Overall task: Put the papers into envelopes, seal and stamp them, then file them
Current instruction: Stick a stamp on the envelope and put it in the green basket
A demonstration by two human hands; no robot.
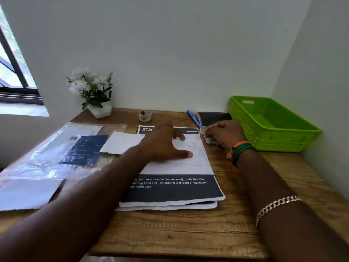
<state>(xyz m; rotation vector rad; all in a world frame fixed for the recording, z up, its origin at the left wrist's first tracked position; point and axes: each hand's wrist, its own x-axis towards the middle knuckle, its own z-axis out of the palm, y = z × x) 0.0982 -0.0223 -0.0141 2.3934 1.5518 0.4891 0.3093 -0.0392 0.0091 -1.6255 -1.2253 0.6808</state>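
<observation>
Single head-worn wide-angle view, facing forward and down.

The camera looks from above the near edge of the wooden desk (170,233) toward the wall corner behind it. Both forearms enter from the bottom of the frame; the left hand (162,142) and right hand (224,134) lie near mid-frame, close to the lens. Wide-angle distortion bends the window (13,72) at left. No second view exists.

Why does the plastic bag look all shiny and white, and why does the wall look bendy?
In the head view, daylight from the window on the left bounces off the crinkled clear plastic bag, making white glare; the wide-angle lens curves the pale wall and the wooden desk edges; the left hand looks slightly smeared by motion blur.
</observation>
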